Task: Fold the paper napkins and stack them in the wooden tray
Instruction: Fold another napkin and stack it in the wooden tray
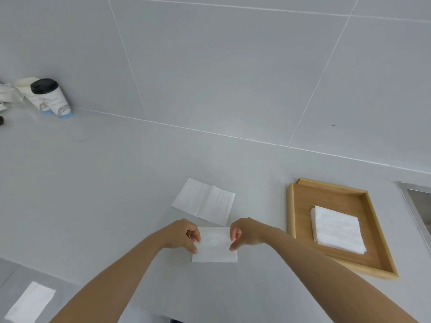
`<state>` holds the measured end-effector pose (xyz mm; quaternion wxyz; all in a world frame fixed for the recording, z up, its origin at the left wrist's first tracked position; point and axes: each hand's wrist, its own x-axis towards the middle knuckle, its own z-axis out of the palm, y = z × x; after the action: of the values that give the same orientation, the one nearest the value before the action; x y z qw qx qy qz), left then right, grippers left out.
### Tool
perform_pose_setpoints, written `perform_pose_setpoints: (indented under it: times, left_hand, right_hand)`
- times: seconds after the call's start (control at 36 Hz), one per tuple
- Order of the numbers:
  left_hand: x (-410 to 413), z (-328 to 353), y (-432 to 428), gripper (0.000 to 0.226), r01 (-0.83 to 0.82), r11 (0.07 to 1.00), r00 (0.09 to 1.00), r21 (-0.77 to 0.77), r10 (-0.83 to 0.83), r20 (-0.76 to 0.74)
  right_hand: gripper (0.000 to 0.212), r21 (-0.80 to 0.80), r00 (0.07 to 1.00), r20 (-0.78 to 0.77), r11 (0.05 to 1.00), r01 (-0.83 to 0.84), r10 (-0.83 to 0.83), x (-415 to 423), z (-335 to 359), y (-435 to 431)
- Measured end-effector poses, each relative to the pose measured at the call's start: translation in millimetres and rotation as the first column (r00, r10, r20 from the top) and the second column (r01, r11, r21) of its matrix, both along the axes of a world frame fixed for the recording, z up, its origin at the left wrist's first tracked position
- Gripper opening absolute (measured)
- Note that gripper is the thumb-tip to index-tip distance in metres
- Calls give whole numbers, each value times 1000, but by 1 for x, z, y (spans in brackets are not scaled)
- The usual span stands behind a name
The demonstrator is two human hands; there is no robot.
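White napkin (215,245) pinched flat on the grey counter (93,194).
Left hand (184,234) and right hand (247,232) grip its side edges; wooden tray (331,197) at three o'clock holds folded napkins (338,229).

Big pale grey wall tiles (233,66) with thin white grout up top, plain grey counter (93,183) below. Paper cups (50,97) at upper left, steel sink edge (412,206) far right. Soft, even light.

Open worktop (105,183) left of both hands, flat unfolded napkin (203,201) just beyond them, wooden tray (326,191) rim raised on the right, paper cups (50,99) far left by the wall
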<state>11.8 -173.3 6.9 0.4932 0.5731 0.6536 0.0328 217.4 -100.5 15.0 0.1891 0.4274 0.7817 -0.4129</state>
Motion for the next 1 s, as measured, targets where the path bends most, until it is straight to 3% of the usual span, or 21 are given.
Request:
perform_pose_setpoints:
  times: [0.06,0.11,0.19,0.25,0.39,0.56,0.69,0.83,0.89,1.0]
  left_hand:
    - [-2,1,1,21,-45,999,999,-3,45,-5]
    - [-3,2,3,28,-139,986,989,89,142,-31]
    - [2,1,8,33,-294,930,951,222,308,-33]
    - [6,-3,12,35,-310,917,939,251,336,-67]
    - [18,-19,17,52,-107,976,942,189,160,-296]
    - [33,-31,23,62,61,988,896,143,8,-443]
    - [36,-32,26,54,71,991,891,110,-13,-453]
    - [34,-30,27,25,83,994,886,69,-42,-463]
    - [34,-28,28,29,101,994,875,46,-66,-480]
    - [32,-23,32,16,33,998,920,49,-11,-391]
  right_hand:
    - [39,24,998,3,998,55,-55,0,4,3]
    - [43,79,991,-31,988,130,-128,-1,7,6]
    - [44,156,968,-112,958,242,-226,-6,5,8]
    - [42,214,963,-128,941,262,-239,-9,2,8]
    - [44,245,970,-76,939,242,-230,-17,-13,0]
    - [54,315,985,-1,934,166,-174,-21,-29,-7]
    - [51,272,983,57,950,150,-172,-22,-33,-8]
    - [41,184,979,55,966,184,-197,-22,-32,-7]
    - [36,182,983,66,971,158,-172,-22,-32,-7]
    - [30,162,988,42,977,140,-149,-17,-29,-5]
